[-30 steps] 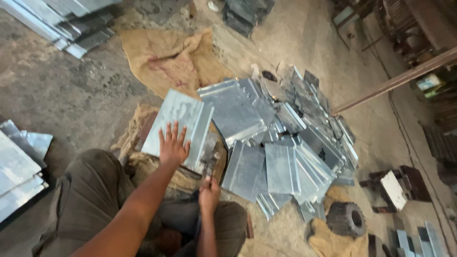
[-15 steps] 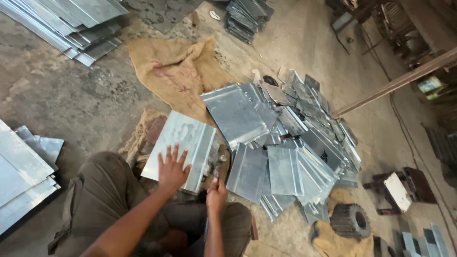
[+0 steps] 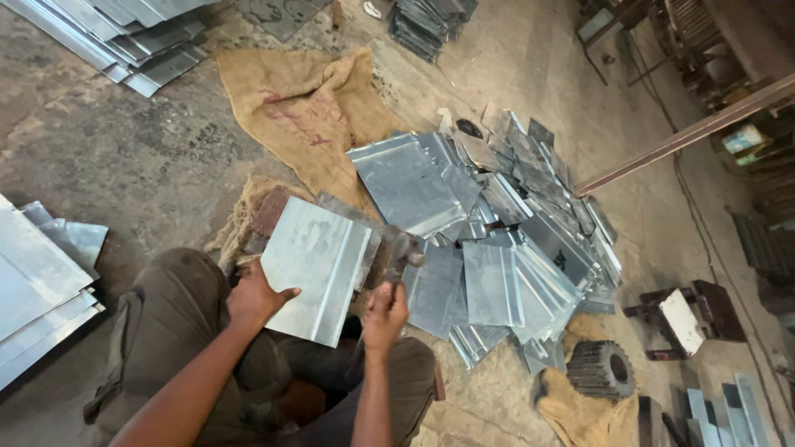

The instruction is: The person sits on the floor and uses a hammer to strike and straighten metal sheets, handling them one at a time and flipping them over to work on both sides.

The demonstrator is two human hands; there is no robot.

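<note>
Nearest the camera, the person's knees in dark olive trousers point(image 3: 166, 331) frame both bare forearms. The left hand point(image 3: 255, 300) grips the near left edge of a flat rectangular sheet of galvanised grey metal with a folded ridge point(image 3: 319, 266), fingers curled under and the thumb laid on top. The sheet lies tilted across a dark reddish block point(image 3: 269, 211) that sits on a scrap of frayed burlap. Just right of the sheet, the right hand point(image 3: 385, 313) is wrapped in a fist around the handle of a dark steel hammer point(image 3: 401, 250), whose head is raised at the sheet's right edge; whether it touches the metal cannot be told.

Right of the sheet and beyond it spreads a loose heap of similar grey folded metal panels point(image 3: 497, 240), overlapping at many angles on the concrete floor point(image 3: 124, 157). Left of the sheet, at the frame's edge, lies a neat stack of larger pale metal sheets point(image 3: 37, 281). Near right of the sheet, past the heap, stand a dark ribbed metal cylinder point(image 3: 603, 370) on burlap and a small dark stand with a white top point(image 3: 683, 319).

Behind the sheet a crumpled tan burlap sack point(image 3: 310, 112) is spread out. Farther back left is another pile of long grey metal strips point(image 3: 124, 33), and far back a dark stack of plates point(image 3: 431, 25). A rusty brown steel bar point(image 3: 687, 132) slants across the far right.
</note>
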